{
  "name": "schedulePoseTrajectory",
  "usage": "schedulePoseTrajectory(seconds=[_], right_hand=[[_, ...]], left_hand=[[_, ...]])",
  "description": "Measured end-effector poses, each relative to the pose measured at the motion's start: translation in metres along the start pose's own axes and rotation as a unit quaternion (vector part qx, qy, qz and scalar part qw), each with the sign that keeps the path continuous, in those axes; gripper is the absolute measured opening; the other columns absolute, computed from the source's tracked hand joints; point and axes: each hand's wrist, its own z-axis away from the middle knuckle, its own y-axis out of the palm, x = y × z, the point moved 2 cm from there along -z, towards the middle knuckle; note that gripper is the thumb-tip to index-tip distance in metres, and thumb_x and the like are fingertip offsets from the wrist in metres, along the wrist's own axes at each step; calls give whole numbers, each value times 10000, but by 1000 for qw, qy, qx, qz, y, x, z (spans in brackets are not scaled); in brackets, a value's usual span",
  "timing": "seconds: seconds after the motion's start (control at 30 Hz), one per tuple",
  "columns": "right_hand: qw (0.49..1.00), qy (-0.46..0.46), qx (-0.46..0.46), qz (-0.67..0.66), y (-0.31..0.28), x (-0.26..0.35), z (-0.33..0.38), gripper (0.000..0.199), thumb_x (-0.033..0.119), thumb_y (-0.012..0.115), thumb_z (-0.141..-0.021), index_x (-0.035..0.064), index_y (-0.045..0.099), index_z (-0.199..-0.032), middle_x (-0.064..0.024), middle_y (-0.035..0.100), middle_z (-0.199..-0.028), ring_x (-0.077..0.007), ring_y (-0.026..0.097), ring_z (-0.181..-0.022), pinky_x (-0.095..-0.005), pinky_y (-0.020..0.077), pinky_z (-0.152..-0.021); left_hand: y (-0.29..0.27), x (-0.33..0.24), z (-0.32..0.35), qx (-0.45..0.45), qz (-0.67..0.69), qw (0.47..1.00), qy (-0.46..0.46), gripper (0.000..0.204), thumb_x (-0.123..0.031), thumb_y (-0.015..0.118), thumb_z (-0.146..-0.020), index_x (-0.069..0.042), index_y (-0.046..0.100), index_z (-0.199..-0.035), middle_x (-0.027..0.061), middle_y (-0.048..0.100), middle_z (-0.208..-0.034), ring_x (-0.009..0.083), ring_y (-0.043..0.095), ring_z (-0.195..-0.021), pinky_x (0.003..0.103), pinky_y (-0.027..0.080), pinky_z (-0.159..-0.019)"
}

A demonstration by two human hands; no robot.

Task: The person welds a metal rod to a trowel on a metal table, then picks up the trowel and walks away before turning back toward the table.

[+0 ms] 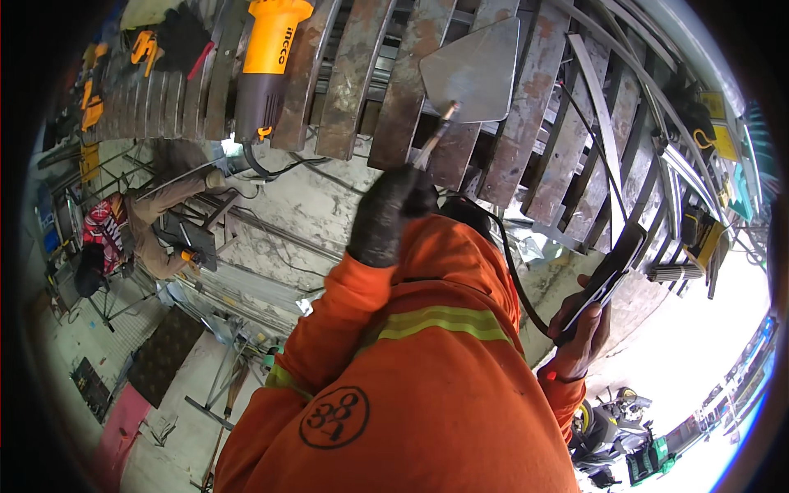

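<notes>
My left hand (385, 215), in a dark glove, is closed around a welding torch (428, 148) with a silvery neck and copper-coloured tip. That tip sits over the near edge of a flat grey metal plate (475, 72) with cut corners; whether they touch I cannot tell. The plate lies on a bench of rusty steel slats (403, 90). Lower right, my bare right hand (585, 326) grips a black welding shield (612, 267), seen nearly edge-on. A black cable (511, 267) runs from near the torch down past my body toward my right hand.
A yellow and grey angle grinder (267, 70) lies on the bench, upper left. Long metal strips (598, 107) cross the slats at right. Cords and steel lengths lie on the floor. Another person (136, 222) works at far left; a motorcycle (612, 427) stands lower right.
</notes>
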Motion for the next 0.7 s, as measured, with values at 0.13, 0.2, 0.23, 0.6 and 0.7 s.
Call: schedulePoseTrajectory(seconds=[0.13, 0.2, 0.23, 0.6, 0.7], right_hand=[[999, 28, 13, -43, 6, 13, -4, 605, 499, 439, -1014, -51, 494, -1261, -21, 522, -669, -72, 445, -446, -213, 327, -405], [997, 60, -18, -45, 4, 15, -4, 711, 599, 500, -953, -42, 550, -1256, 14, 553, -726, -39, 433, -480, -190, 301, -438], [997, 56, -5, -51, 2, 15, -5, 671, 574, 496, -967, -33, 551, -1247, 17, 551, -727, -37, 437, -495, -189, 304, -442], [996, 20, -28, -88, -18, 2, -10, 551, 465, 454, -1021, -32, 544, -1239, 0, 524, -685, -56, 433, -465, -206, 309, -430], [995, 14, -24, -96, -21, 5, -11, 586, 485, 461, -1013, -39, 547, -1261, 0, 547, -706, -55, 434, -476, -206, 315, -438]], left_hand=[[-21, -41, -24, -88, -119, 987, 60, 291, -351, 648, -935, -60, 647, -935, 19, 593, -728, 121, 588, -622, 264, 497, -560], [-28, -60, -33, -97, -186, 972, 109, 292, -347, 660, -921, -56, 654, -948, 18, 591, -688, 111, 569, -563, 264, 469, -476], [-26, -72, -34, -118, -211, 963, 115, 277, -335, 662, -920, -60, 658, -953, 8, 590, -673, 115, 569, -547, 262, 466, -473], [25, -140, -67, -47, -61, 942, 327, 330, -277, 677, -931, -10, 629, -1120, 82, 702, -891, 174, 673, -712, 310, 543, -606], [45, -171, -63, 22, -78, 927, 366, 337, -237, 655, -950, 7, 611, -1179, 106, 705, -934, 184, 692, -752, 319, 558, -611]])
